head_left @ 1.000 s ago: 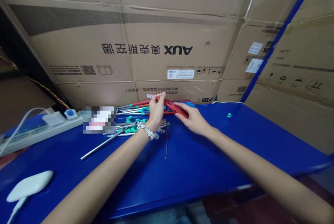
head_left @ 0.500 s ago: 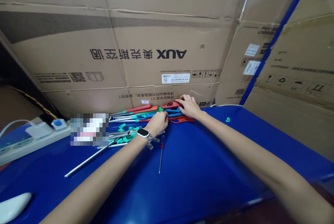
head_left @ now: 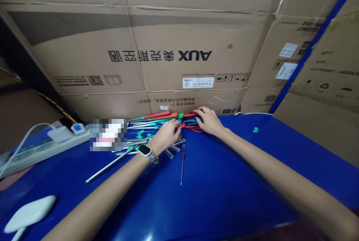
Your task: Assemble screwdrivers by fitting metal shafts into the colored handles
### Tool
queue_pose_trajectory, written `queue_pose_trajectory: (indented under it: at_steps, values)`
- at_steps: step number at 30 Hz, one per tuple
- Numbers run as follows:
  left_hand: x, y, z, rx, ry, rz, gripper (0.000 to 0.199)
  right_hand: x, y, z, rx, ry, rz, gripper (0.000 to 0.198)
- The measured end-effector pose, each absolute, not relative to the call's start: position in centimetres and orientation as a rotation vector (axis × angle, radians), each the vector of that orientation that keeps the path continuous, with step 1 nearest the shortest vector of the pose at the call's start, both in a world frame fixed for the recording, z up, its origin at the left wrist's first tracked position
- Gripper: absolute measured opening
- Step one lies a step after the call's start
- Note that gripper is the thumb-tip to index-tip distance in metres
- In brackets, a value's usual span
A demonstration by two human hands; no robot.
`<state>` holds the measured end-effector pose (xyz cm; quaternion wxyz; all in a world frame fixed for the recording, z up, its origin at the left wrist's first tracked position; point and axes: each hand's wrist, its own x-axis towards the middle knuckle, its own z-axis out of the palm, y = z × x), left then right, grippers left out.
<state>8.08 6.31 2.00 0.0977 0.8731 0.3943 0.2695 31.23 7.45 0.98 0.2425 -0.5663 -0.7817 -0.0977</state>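
Note:
Long lighters with metal stems and coloured handles lie side by side in a row against the cardboard: a red handle (head_left: 157, 115), an orange handle (head_left: 172, 115) and blue ones (head_left: 191, 120) among them. My left hand (head_left: 167, 133), wearing a watch (head_left: 145, 150), reaches over the front of the row, fingers bent around a lighter with red parts (head_left: 183, 125); the fingertips are partly hidden. At the right end of the row, my right hand (head_left: 209, 120) has its fingers apart and touching the handle ends. Loose metal tubes (head_left: 105, 167) and teal caps (head_left: 140, 133) are scattered nearer me.
A small screwdriver (head_left: 183, 158) lies in front of the row. To the left are a power strip (head_left: 42, 151), a blurred-out item (head_left: 108, 135) and a white rounded object (head_left: 30, 214). One teal piece (head_left: 255, 130) sits at right. Cardboard (head_left: 157, 27) stands behind the blue table (head_left: 224, 188).
The view has swung left. My left hand has slid left along the row; my right hand has edged slightly left, still touching the handle ends.

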Motion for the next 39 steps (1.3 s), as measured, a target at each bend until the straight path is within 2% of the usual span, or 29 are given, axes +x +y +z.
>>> queue_pose_trajectory:
  at_steps: [7, 16, 20, 23, 29, 32, 35, 39]
  values:
    - [1.8, 3.6, 2.1, 2.607, 1.271, 0.744, 0.023, 24.7, 6.5, 1.6, -1.418, -2.290, -0.238, 0.028]
    - [-2.8, 2.0, 0.3, 2.724, 1.375, 0.719, 0.023, 18.4, 11.0, 4.4, -1.483, -2.408, -0.351, 0.043]
    - [-3.0, 1.7, -0.7, 2.663, 1.437, 0.735, 0.027, 16.7, 12.5, 4.5, -1.478, -2.500, -0.359, 0.028]
    - [-2.9, 1.6, -0.8, 2.601, 1.421, 0.772, 0.026, 16.2, 12.8, 4.4, -1.487, -2.521, -0.365, 0.024]
    - [-3.1, 1.7, -0.3, 2.488, 1.357, 1.022, 0.023, 18.3, 10.9, 5.4, -1.437, -2.477, -0.374, 0.034]
    - [-3.2, 1.8, 0.2, 2.279, 1.312, 1.235, 0.020, 20.4, 8.3, 5.4, -1.357, -2.343, -0.309, 0.032]
    - [-2.7, 2.2, 0.6, 1.884, 1.264, 1.381, 0.025, 21.9, 4.6, 4.4, -1.302, -2.172, -0.189, 0.032]
    - [-1.7, 2.5, 1.3, 1.244, 1.018, 1.497, 0.037, 21.7, -0.3, 2.8, -1.256, -1.938, 0.297, 0.032]
